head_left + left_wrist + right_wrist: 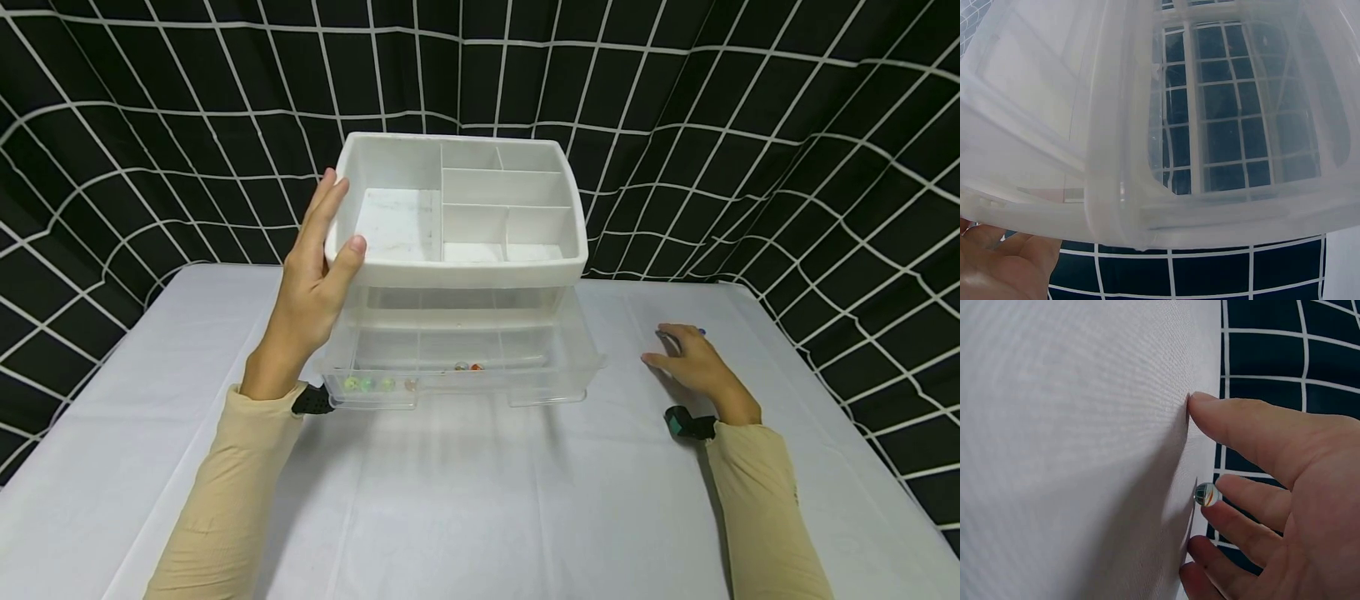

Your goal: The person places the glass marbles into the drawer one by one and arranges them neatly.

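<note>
My left hand [303,304] rests against the left side of a white plastic drawer organizer [457,275], thumb and straight fingers over its top rim. Below that rim, a clear drawer [487,383] stands pulled out toward me. Several green-tinted marbles [367,383] lie at its front left, and an orange marble [476,367] sits farther in. Over on the right, my right hand [693,362] is low at the white cloth, thumb and fingers spread apart. In the right wrist view, a clear marble [1207,494] with an orange swirl is right at two fingertips, away from the thumb.
The organizer's top has several open compartments [506,187]. A small blue object [701,332] shows just beyond the right hand. White cloth [465,508] covers the table, and a black curtain [420,75] with white grid lines stands behind and at both sides.
</note>
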### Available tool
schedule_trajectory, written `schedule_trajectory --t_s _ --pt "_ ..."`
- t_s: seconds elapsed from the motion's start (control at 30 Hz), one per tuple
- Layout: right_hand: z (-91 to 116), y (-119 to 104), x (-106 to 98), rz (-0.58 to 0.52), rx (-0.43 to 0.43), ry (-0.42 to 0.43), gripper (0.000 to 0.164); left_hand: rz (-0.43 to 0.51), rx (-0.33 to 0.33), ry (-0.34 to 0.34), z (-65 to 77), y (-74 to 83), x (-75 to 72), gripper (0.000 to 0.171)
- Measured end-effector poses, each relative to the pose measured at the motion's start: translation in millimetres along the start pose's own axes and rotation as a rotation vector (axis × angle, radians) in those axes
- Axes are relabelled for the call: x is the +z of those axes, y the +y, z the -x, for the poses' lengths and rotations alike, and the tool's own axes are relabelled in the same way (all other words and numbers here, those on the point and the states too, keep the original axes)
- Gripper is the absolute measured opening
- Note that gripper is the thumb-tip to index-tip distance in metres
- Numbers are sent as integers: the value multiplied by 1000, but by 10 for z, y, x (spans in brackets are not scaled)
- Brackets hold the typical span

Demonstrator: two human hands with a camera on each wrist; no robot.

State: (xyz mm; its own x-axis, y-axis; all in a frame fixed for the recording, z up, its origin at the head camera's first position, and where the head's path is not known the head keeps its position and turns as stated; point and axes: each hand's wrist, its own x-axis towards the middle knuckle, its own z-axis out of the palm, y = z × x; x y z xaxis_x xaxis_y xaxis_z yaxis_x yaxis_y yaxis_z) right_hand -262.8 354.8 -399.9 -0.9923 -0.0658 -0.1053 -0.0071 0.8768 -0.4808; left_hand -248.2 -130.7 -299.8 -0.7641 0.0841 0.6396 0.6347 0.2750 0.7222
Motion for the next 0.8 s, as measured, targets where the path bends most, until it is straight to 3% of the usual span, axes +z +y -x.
schedule_trajectory --t_s 0.8 --pt "26 45 10 -11 -46 71 36 7 -21 -13 4 17 -2 57"
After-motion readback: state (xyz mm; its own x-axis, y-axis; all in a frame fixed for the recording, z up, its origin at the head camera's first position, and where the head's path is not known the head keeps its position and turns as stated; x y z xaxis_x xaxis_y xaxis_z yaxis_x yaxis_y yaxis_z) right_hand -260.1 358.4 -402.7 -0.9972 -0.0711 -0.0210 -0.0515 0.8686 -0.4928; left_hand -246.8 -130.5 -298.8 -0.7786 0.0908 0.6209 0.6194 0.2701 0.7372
